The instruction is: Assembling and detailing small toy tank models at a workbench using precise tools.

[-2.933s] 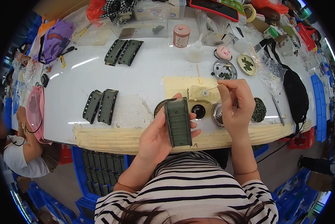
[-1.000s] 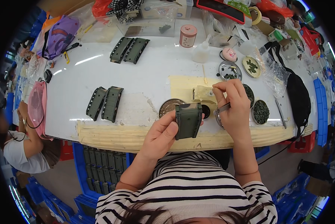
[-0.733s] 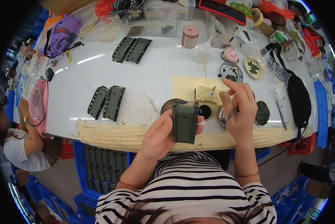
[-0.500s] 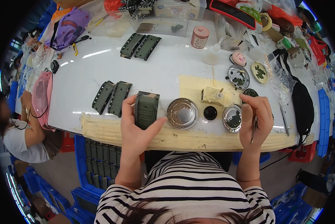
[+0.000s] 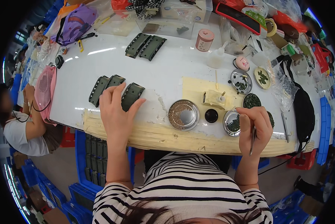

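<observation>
While the left hand [image 5: 117, 112] lies spread on a green plate [image 5: 132, 96], its long axis runs 1 to 7 o'clock. Right hand [image 5: 254, 127] pinches tweezers [image 5: 252, 139], way off at 3 o'clock.

White worktable [image 5: 175, 67] glared by overhead light, its near edge wrapped in tape, blue crates [image 5: 89, 164] stacked beneath, grey floor [image 5: 51, 175] seen below, clutter piled at the back

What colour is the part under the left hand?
Dark olive green, with small holes along it: the flat part under the left hand. Head view shows it best.
</observation>
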`<action>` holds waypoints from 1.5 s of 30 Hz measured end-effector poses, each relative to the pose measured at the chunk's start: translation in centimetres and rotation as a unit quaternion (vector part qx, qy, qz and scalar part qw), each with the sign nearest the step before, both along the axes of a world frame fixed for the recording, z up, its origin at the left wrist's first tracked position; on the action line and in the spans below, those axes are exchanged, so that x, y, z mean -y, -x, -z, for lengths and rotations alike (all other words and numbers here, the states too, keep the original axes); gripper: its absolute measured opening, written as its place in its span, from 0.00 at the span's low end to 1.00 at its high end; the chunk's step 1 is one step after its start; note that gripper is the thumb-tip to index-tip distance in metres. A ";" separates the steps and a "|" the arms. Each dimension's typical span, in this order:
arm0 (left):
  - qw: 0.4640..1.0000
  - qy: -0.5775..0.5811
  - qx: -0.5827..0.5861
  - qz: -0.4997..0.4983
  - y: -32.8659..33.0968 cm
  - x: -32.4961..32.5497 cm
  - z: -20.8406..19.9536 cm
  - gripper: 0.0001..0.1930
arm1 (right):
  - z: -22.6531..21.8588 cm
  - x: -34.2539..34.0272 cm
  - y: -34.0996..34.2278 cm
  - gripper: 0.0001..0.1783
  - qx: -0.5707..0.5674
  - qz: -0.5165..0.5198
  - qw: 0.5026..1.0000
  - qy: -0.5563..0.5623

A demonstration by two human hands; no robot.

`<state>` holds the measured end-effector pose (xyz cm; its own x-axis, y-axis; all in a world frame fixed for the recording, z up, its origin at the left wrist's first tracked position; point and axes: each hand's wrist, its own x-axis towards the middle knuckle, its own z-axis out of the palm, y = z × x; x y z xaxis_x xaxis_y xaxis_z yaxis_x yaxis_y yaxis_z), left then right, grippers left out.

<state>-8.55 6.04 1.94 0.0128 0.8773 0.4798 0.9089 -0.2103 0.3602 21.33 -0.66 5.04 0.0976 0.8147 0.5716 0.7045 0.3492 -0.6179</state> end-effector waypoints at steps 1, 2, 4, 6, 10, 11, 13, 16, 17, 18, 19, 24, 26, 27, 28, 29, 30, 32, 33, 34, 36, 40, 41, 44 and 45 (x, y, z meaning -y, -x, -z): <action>0.999 -0.009 0.013 0.048 0.2 -0.8 -0.8 0.21 | -0.1 0.1 -0.1 0.07 -0.002 -0.002 1.000 -0.001; 0.996 -0.010 0.018 0.084 0.0 -2.1 -1.4 0.20 | -0.2 0.1 -0.2 0.07 -0.004 -0.003 1.000 -0.002; 0.988 -0.010 0.027 0.152 -0.5 -5.5 -2.5 0.18 | -0.3 0.4 -0.1 0.07 -0.010 -0.012 1.000 -0.005; 0.978 -0.027 -0.023 0.205 -1.0 -10.5 -1.5 0.16 | -0.5 0.5 0.3 0.06 -0.018 -0.023 0.999 -0.015; 0.979 0.018 -0.073 0.190 -2.8 -15.3 0.8 0.14 | -0.7 1.1 0.5 0.07 -0.019 -0.030 0.999 -0.006; 0.977 0.006 -0.087 0.196 -2.9 -15.1 1.0 0.14 | -0.8 1.2 0.4 0.07 -0.017 -0.028 0.999 -0.004; 0.974 0.000 -0.096 0.206 -3.6 -14.7 1.5 0.14 | -0.9 1.4 -0.2 0.07 -0.010 -0.022 1.000 0.002; 0.975 0.047 -0.077 0.202 -3.6 -13.9 1.4 0.16 | -0.7 1.1 -0.6 0.07 -0.017 -0.029 0.999 -0.001; 0.974 0.085 -0.057 0.201 -3.3 -13.8 1.1 0.17 | -0.6 1.0 -0.4 0.07 -0.021 -0.032 0.999 -0.002; 0.971 0.122 -0.038 0.201 -3.2 -13.9 0.8 0.18 | -0.5 0.8 -0.2 0.06 -0.026 -0.035 0.999 -0.005; 0.966 0.128 0.016 0.224 -3.1 -13.1 0.1 0.19 | -0.3 0.7 -0.1 0.09 -0.023 -0.054 0.998 0.001; 0.888 0.127 0.227 0.379 -3.1 -2.9 -2.8 0.23 | -0.8 0.1 2.3 0.28 -0.118 -0.111 0.983 0.082; 0.843 0.171 0.259 0.439 -3.5 0.7 -3.3 0.23 | -0.4 -0.5 2.2 0.35 -0.155 -0.210 0.955 0.142; 0.817 0.209 0.296 0.448 -3.6 2.0 -2.6 0.23 | -0.2 -0.6 2.1 0.39 -0.172 -0.257 0.936 0.171; 0.800 0.230 0.306 0.462 -3.8 2.9 -2.2 0.23 | -0.3 -0.4 2.0 0.38 -0.159 -0.289 0.921 0.206; 0.785 0.237 0.327 0.470 -3.9 3.4 -1.7 0.26 | -0.3 -0.4 1.8 0.38 -0.144 -0.306 0.924 0.180; 0.770 0.243 0.348 0.475 -3.9 3.6 -1.0 0.29 | -0.2 -0.4 1.7 0.37 -0.128 -0.326 0.924 0.154; 0.694 0.247 0.480 0.476 -5.0 3.7 0.0 0.33 | -0.5 0.3 1.4 0.37 -0.139 -0.305 0.930 0.153; 0.651 0.247 0.541 0.471 -5.6 3.7 0.4 0.35 | -0.7 0.6 1.3 0.37 -0.145 -0.295 0.932 0.152; 0.596 0.284 0.598 0.454 -5.9 4.0 0.8 0.37 | -0.7 0.7 1.3 0.36 -0.145 -0.291 0.938 0.118; 0.472 0.352 0.697 0.408 -6.4 4.6 1.9 0.43 | -0.7 0.8 1.5 0.36 -0.141 -0.282 0.948 0.050; 0.229 0.475 0.738 0.421 -6.6 5.0 4.7 0.46 | -0.6 1.1 1.2 0.36 -0.088 -0.344 0.930 0.092; 0.268 0.485 0.709 0.435 -6.4 5.1 4.7 0.42 | -0.5 1.4 0.8 0.37 -0.051 -0.359 0.924 0.118; 0.337 0.539 0.609 0.475 -5.8 4.4 3.9 0.34 | -0.3 1.9 0.7 0.38 0.004 -0.374 0.913 0.166; 0.364 0.552 0.581 0.475 -5.9 4.3 3.2 0.31 | -0.5 2.0 0.7 0.37 0.007 -0.373 0.912 0.172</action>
